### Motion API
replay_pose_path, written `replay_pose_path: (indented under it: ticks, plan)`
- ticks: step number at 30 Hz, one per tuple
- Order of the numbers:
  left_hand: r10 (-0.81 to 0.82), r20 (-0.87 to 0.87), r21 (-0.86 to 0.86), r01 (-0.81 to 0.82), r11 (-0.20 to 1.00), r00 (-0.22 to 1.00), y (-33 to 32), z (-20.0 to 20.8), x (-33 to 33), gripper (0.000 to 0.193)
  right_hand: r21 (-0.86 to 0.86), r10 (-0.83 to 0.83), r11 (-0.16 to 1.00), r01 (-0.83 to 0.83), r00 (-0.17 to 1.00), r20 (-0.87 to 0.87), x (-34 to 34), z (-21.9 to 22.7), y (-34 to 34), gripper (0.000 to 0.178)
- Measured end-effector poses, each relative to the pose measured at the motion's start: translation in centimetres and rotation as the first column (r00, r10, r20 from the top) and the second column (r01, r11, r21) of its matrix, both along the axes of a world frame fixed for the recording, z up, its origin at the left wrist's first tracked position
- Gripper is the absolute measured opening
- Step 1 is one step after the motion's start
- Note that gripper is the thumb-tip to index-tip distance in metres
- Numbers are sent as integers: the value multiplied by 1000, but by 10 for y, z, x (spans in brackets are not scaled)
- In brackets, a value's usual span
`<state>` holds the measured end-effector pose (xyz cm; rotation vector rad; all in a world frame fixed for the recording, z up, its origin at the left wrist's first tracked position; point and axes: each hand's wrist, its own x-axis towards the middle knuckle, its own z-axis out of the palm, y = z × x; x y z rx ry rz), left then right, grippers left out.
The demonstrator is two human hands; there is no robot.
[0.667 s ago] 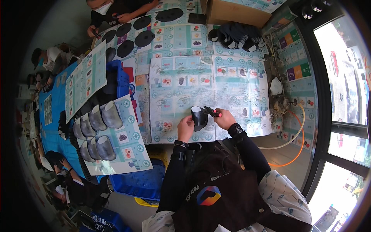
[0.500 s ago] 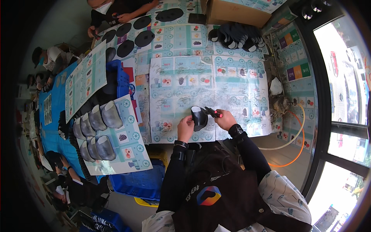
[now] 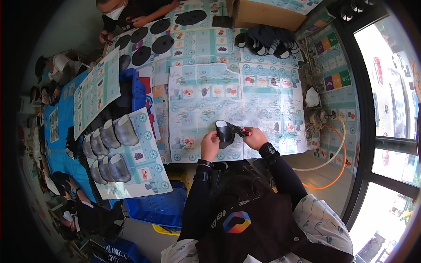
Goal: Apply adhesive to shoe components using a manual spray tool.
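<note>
Near the front edge of the table, my left hand (image 3: pixel 210 145) grips a black curved, cup-like piece (image 3: pixel 225 138) with a pale grey patch at its top. My fingers close on its left side. Wrapped round the red-ended handles of a black plier-like tool (image 3: pixel 238 130) is my right hand (image 3: pixel 255 139). The tool's dark head meets the right edge of the piece; its jaws are too small to make out. Beneath both hands lies a scuffed printed sheet (image 3: pixel 201 114) with dark smudges.
To the left, several grey shiny curved pieces (image 3: pixel 126 130) stand on a printed board (image 3: pixel 151 175). Flat black discs (image 3: pixel 163 44) and a heap of dark pieces (image 3: pixel 269 41) lie farther back. Blue crates (image 3: pixel 153 208) sit below left; an orange hose (image 3: pixel 340 168) hangs at right. A masked person works opposite.
The black-and-red tool has shifted slightly, its handles a little to the left and lower. My left hand and the black piece stay nearly in place.
</note>
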<state>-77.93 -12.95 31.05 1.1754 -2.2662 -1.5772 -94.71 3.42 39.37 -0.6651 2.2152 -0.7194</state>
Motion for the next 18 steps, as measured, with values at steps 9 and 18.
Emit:
replay_pose_path:
  ticks: [9,18]
  plan:
    - [18,-11,-2,-18,1000,1000,3,1,-1,29,-6,-31,1000,31,1000,4,-3,14,-11,27]
    - [13,-14,1,-13,1000,1000,3,0,-1,30,-21,-27,999,26,999,-46,-3,2,1,27]
